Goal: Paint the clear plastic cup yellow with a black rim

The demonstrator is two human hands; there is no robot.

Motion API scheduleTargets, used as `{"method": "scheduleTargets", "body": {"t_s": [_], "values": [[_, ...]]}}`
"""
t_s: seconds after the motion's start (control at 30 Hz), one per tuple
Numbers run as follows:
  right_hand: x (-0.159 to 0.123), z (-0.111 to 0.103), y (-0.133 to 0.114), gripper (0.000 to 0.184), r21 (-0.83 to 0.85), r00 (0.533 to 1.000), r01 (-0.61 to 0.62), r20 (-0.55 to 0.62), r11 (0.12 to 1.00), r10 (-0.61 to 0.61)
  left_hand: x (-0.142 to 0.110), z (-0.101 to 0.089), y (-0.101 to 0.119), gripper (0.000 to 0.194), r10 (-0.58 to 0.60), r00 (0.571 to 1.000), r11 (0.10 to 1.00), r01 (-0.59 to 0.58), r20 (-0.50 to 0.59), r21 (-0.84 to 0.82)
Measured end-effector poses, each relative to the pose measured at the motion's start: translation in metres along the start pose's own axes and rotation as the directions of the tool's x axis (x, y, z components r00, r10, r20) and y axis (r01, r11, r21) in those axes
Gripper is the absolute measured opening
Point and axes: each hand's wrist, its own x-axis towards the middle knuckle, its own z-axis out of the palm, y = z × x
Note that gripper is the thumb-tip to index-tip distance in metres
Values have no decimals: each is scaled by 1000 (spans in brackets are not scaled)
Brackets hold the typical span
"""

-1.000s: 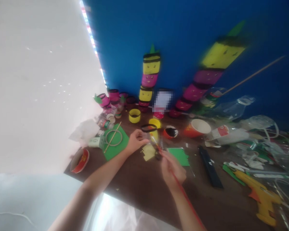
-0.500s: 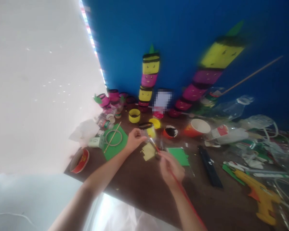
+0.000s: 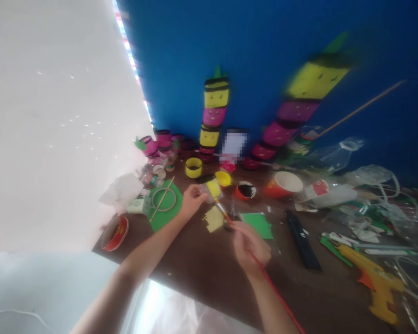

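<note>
My left hand (image 3: 193, 200) pinches the edge of a clear plastic bottle section (image 3: 213, 189), partly painted yellow with a dark upper rim. My right hand (image 3: 251, 246) is closed around a long red paintbrush (image 3: 266, 274), its handle running back toward the lower right. The bristles are at the lower edge of the bottle section; whether they touch it I cannot tell. Just behind stands a small tub of yellow paint (image 3: 223, 178). A finished-looking yellow ring (image 3: 193, 168) sits to its left. Beneath the brush lies a pale yellow scrap (image 3: 214, 220).
A paper cup (image 3: 284, 185) and a cut cup with black paint (image 3: 245, 190) stand farther right. A yellow glue gun (image 3: 372, 273) lies near plastic bottles. Green sheets (image 3: 256, 226) flank my hands. Painted stacked columns (image 3: 214, 113) lean against the blue wall.
The bottle section has turned slightly in my left hand, showing more clear plastic. My right hand and the brush have shifted a little to the right and down.
</note>
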Motion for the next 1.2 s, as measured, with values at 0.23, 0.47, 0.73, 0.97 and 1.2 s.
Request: {"method": "scheduleTargets", "body": {"t_s": [0.23,0.47,0.73,0.97,1.2], "values": [[-1,2,2,16,-37,1000,-21,-9,999,20,-3,1,0,28,-14,996,1000,15,88,-20],[0,-2,-1,13,-41,999,-12,-35,999,10,1,-1,-2,28,-26,997,999,27,74,-16],[1,0,-3,21,-73,1000,1,-29,997,-3,-5,1,1,32,-35,990,999,36,135,-1],[1,0,0,18,-47,1000,2,-18,999,-3,-2,0,-1,26,-16,994,1000,18,109,-17],[1,-2,-4,17,-40,999,14,-46,999,-16,0,0,-1,28,-12,996,1000,14,84,-22]]}}
